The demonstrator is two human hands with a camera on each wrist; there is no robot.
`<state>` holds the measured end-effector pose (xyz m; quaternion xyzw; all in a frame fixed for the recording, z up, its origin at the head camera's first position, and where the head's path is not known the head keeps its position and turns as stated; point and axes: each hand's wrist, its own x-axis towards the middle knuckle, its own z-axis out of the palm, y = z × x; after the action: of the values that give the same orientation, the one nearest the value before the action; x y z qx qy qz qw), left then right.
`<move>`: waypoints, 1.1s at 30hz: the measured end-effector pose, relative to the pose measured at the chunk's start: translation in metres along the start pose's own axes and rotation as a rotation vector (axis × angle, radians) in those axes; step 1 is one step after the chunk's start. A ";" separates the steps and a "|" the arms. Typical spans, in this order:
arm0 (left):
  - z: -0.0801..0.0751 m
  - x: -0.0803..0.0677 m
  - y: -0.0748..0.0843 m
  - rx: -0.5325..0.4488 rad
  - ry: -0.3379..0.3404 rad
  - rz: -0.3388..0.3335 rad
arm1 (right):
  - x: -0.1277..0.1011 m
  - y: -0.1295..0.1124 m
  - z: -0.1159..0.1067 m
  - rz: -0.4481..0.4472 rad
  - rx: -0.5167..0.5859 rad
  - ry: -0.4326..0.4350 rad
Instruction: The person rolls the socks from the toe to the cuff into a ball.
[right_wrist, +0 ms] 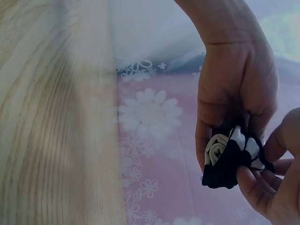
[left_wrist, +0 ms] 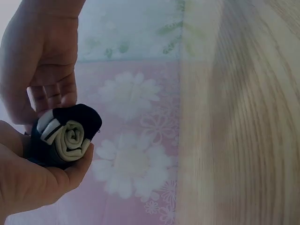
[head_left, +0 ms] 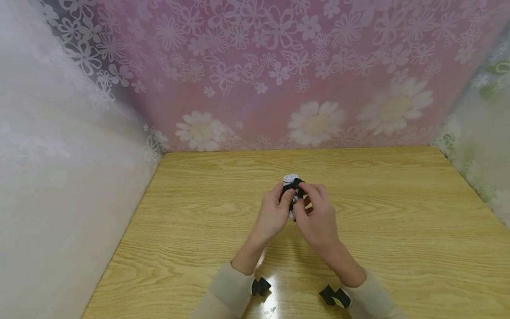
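Observation:
A small roll of black-and-white sock fabric point(head_left: 291, 179) is held up above the table between my two hands. My left hand point(head_left: 272, 215) grips the roll from its left side, thumb laid across the near face. From the other side, my right hand point(head_left: 318, 221) pinches the black outer layer with thumb and fingers. In the left wrist view, the end of the rolled sock point(left_wrist: 72, 136) shows a pale spiral inside a dark wrap. The right wrist view shows black cloth with white patches on the rolled sock point(right_wrist: 225, 161). Fingers hide part of it.
A wood-grain table point(head_left: 191, 248) lies beneath the hands. Behind it stands a pink flowered backdrop point(head_left: 247, 97), with pale sheets at left and right. Black wrist-worn pieces point(head_left: 260, 287) show beside the sleeves.

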<state>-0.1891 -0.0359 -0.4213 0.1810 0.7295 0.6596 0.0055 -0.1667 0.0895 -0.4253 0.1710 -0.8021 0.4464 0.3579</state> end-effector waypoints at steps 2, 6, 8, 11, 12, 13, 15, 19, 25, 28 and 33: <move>0.002 0.000 0.000 0.065 -0.006 0.032 | 0.003 0.000 -0.001 0.039 0.038 0.032; 0.005 -0.002 0.001 0.142 -0.077 0.061 | 0.007 0.005 -0.005 0.095 0.073 0.072; 0.004 -0.002 0.001 0.174 -0.121 0.070 | 0.008 0.007 -0.008 0.097 0.074 0.054; 0.001 -0.002 0.001 0.199 -0.186 0.065 | 0.008 0.010 -0.010 0.053 0.071 -0.009; 0.000 -0.002 0.001 0.199 -0.207 0.063 | 0.008 0.011 -0.011 0.034 0.067 -0.037; -0.001 -0.002 0.001 0.199 -0.228 0.060 | 0.009 0.012 -0.012 0.012 0.059 -0.067; -0.004 -0.001 0.000 0.197 -0.270 0.054 | 0.010 0.015 -0.014 -0.014 0.046 -0.132; -0.009 0.000 -0.002 0.201 -0.351 0.056 | 0.014 0.018 -0.023 0.046 0.076 -0.320; -0.016 0.000 -0.002 0.221 -0.459 0.119 | 0.025 0.023 -0.043 0.258 0.156 -0.593; -0.017 0.001 -0.004 0.237 -0.494 0.142 | 0.030 0.026 -0.049 0.282 0.164 -0.671; -0.013 0.001 -0.009 0.133 -0.464 0.104 | 0.034 0.031 -0.052 0.284 0.153 -0.717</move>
<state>-0.1955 -0.0485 -0.4280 0.3649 0.7401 0.5504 0.1271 -0.1860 0.1513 -0.4010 0.2296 -0.8563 0.4620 -0.0238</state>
